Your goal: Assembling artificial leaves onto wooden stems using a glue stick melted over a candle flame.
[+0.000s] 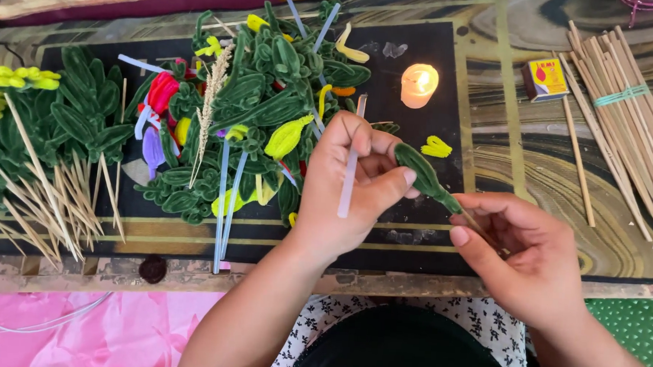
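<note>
Closest to us, our right hand (pixel 525 255) is curled almost closed, pinching the thin stem end of a green fuzzy leaf (pixel 425 174) so it stays steady, probably because the other hand is working on it. At about 9 o'clock from it, our left hand (pixel 352 185) is wrapped around a pale glue stick (pixel 349 179), thumb pressing on the leaf's wide end, fingers folded in tight. The stick stands nearly upright in the grip, tip pointing toward the lit candle (pixel 419 84) at 12 o'clock, handy for softening it, we'd guess. Over at 10 o'clock sits a heap of finished green leaves (pixel 260 98) with yellow and red bits. Far right, at 2 o'clock, a bundle of wooden skewers (pixel 628 102) and a small matchbox (pixel 546 79) lie on the dark tabletop (pixel 413 244)
</note>
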